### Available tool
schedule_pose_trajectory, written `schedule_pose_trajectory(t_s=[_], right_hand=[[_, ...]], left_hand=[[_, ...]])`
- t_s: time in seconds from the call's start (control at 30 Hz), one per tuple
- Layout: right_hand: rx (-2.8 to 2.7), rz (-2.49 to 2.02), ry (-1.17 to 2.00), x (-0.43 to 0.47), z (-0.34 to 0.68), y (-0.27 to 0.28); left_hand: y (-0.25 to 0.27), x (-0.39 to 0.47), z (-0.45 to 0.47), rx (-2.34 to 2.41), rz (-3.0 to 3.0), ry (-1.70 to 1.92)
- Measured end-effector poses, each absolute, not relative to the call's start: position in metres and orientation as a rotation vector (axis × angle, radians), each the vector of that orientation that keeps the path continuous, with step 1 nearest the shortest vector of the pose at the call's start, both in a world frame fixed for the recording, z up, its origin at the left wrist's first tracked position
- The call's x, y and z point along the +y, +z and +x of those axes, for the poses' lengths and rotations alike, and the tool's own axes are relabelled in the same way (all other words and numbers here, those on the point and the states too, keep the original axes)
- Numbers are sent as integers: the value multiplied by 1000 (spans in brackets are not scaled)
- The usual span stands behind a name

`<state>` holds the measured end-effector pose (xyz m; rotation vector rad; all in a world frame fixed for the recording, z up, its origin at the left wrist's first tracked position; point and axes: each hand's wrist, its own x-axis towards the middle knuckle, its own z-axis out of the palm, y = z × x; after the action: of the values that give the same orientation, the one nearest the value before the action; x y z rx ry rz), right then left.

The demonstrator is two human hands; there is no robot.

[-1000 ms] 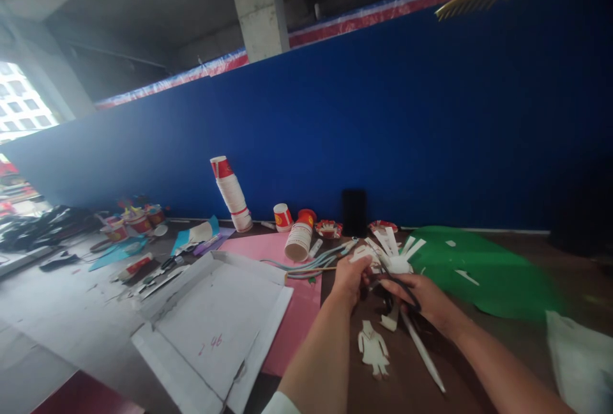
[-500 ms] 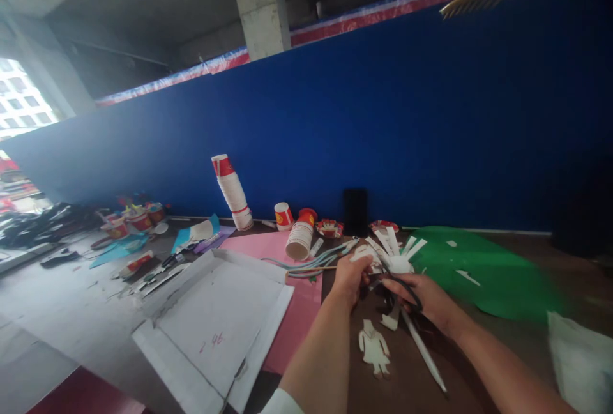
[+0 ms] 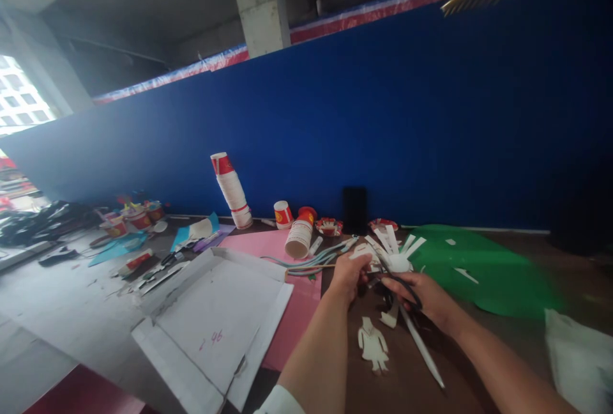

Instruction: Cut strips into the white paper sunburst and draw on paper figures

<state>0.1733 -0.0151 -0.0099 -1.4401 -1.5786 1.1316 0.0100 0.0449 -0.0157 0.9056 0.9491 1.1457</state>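
Note:
My left hand (image 3: 350, 276) pinches a small piece of white paper (image 3: 366, 252), partly covered by the fingers. Black-handled scissors (image 3: 414, 298) are gripped in my right hand (image 3: 431, 299), their blades close to that paper; whether they touch it I cannot tell. Just beyond the hands lies a white paper cup cut into spread strips (image 3: 399, 263). On the brown table nearer me rests a white paper cutout shaped like a figure in a dress (image 3: 373, 345). Beside it are a curled paper scrap (image 3: 389, 319) and a long white pointed stick (image 3: 423, 350), running under my right hand.
To the left lie a shallow white box lid (image 3: 211, 318) and pink paper (image 3: 292, 344). A tall stack of paper cups (image 3: 232, 191) leans near the blue partition (image 3: 383, 114). Green paper (image 3: 483, 280) with scraps spreads right, near a white bag (image 3: 579, 360). A dark phone-like slab (image 3: 355, 211) stands behind.
The view has shifted very slightly. Both hands stay almost in place, with the paper and the scissors still held.

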Motion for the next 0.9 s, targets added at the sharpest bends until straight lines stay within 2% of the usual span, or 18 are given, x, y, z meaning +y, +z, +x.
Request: schedule_pose_trajectory(t_s=[0.53,0.9], right_hand=[[-1515,-1384,1220,-17,173,-9],[-1593,-1408,1158,-17,173,-7]], left_hand=[[-14,40,12,910,931,1121],[-19,43,12,896,917,1122]])
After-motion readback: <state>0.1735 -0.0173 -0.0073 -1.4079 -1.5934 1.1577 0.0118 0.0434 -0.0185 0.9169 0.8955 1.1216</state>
